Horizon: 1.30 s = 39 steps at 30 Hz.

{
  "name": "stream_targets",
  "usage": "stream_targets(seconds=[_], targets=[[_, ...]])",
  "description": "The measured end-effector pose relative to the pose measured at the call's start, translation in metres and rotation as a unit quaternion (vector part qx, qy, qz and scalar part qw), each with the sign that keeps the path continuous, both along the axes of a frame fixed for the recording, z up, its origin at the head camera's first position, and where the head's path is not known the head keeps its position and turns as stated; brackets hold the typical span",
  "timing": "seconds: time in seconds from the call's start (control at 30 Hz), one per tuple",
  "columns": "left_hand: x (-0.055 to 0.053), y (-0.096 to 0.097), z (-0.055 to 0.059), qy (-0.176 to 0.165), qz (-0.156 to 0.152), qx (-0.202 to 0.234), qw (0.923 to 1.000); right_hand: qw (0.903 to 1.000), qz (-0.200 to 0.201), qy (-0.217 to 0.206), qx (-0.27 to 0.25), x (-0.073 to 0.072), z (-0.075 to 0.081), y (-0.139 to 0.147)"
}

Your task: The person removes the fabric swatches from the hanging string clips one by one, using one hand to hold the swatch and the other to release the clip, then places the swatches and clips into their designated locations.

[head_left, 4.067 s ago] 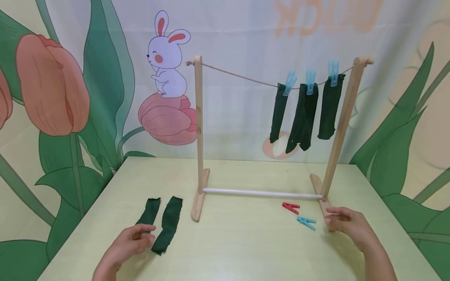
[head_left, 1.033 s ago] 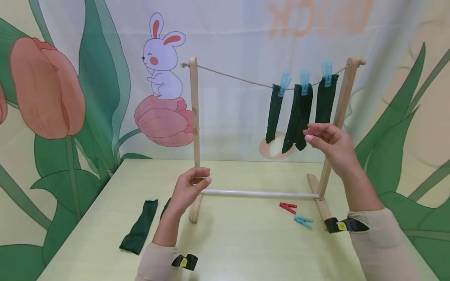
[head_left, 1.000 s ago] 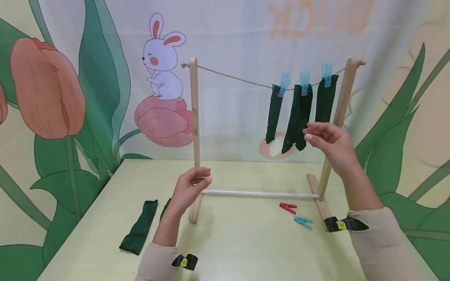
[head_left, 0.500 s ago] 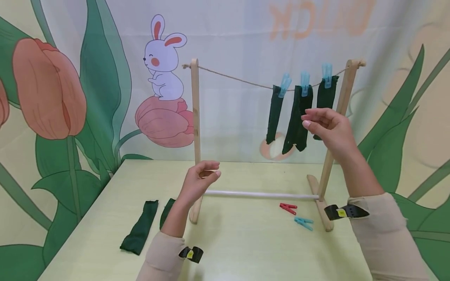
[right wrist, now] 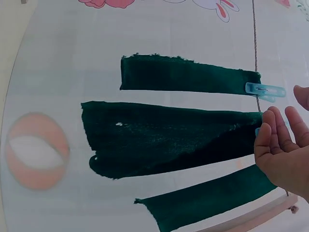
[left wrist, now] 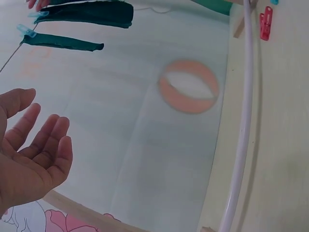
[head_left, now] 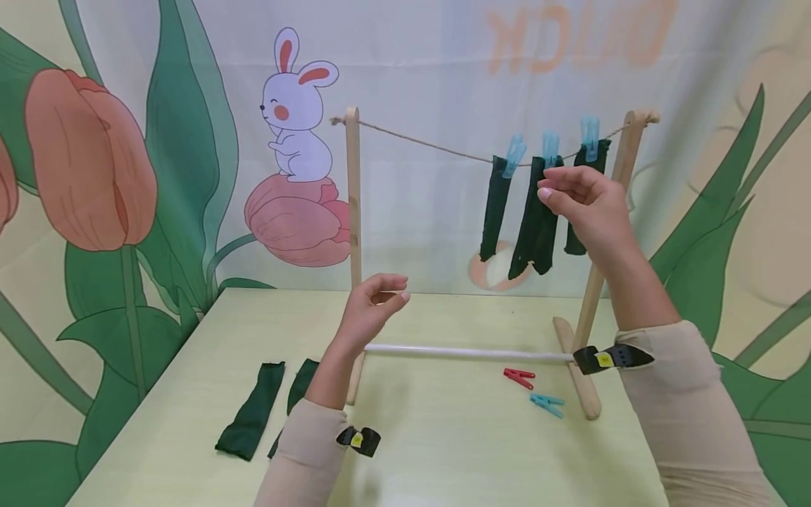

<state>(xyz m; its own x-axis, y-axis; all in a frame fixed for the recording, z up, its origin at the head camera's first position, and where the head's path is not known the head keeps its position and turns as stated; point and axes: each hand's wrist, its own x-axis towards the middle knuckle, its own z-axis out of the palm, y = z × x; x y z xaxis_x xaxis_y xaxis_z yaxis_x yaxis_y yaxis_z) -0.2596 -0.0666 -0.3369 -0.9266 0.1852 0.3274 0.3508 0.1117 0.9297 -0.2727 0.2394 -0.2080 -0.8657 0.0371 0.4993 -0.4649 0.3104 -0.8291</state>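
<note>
- Plainly, in the head view, a wooden rack point(head_left: 354, 204) stands on the bench point(head_left: 469, 458), a cord point(head_left: 424, 144) slung between its two posts.
- Three dark green strips point(head_left: 497, 211) hang from the cord, toward the rack's right post, each under a light blue peg point(head_left: 516, 156).
- Two green pieces point(head_left: 253, 415) lie on the bench to the left of the rack; the left forearm partly covers the nearer one to it.
- A red clip point(head_left: 519, 377) and a blue clip point(head_left: 548, 404) lie in front of the rack, near its right foot.
- The left hand point(head_left: 374, 299) is raised before the rack, near its left post; the right hand point(head_left: 586, 197) is up by the rack's right post, overlapping the hanging strips.
- In the left wrist view, the left hand's fingers are loosely bent, released, with the thumb apart; the rack's white rod point(left wrist: 246, 96) runs well apart from them.
- In the right wrist view, the right hand's fingers are relaxed and grasp nothing, the thumb clear of them. Their tips are at the rack's cord, mostly hiding the middle peg; whether they touch it, I cannot tell.
</note>
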Motion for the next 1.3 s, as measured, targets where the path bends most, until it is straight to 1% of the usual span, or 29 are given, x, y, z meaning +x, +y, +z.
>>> stream_targets(seconds=[0.03, 0.17, 0.23, 0.37, 0.43, 0.6, 0.8, 1.03, 1.13, 1.3], targets=[[-0.001, 0.001, 0.001, -0.003, -0.003, 0.0, 1.0, 1.0, 0.001, 0.001, -0.001, -0.001, 0.001, -0.002], [-0.02, 0.004, -0.012, 0.0, -0.013, 0.007, 0.9999, 1.0, -0.006, 0.006, -0.006, -0.005, 0.007, -0.008], [-0.024, 0.006, -0.013, 0.006, -0.012, 0.015, 0.9998, 0.9998, -0.013, 0.008, -0.01, -0.007, 0.01, -0.011], [-0.031, 0.012, -0.011, 0.023, -0.002, 0.026, 0.9994, 0.9992, -0.028, 0.01, -0.024, -0.011, 0.015, -0.017], [-0.034, 0.016, -0.009, 0.029, -0.002, 0.03, 0.9991, 0.999, -0.033, 0.018, -0.024, -0.013, 0.017, -0.018], [-0.039, 0.028, -0.006, 0.023, -0.008, 0.027, 0.9993, 0.9989, -0.035, 0.029, -0.014, -0.016, 0.02, -0.022], [-0.046, 0.043, -0.001, 0.013, -0.015, 0.018, 0.9996, 0.9991, -0.041, 0.003, -0.005, -0.021, 0.027, -0.028], [-0.057, 0.064, 0.003, 0.009, -0.035, 0.002, 0.9994, 0.9975, -0.044, -0.055, -0.003, -0.023, 0.035, -0.034], [-0.06, 0.071, 0.003, 0.004, -0.034, -0.001, 0.9994, 0.9965, -0.038, -0.074, 0.006, -0.024, 0.038, -0.036], [-0.064, 0.079, 0.002, -0.01, -0.026, -0.002, 0.9996, 0.9953, -0.022, -0.091, 0.026, -0.027, 0.04, -0.039]])
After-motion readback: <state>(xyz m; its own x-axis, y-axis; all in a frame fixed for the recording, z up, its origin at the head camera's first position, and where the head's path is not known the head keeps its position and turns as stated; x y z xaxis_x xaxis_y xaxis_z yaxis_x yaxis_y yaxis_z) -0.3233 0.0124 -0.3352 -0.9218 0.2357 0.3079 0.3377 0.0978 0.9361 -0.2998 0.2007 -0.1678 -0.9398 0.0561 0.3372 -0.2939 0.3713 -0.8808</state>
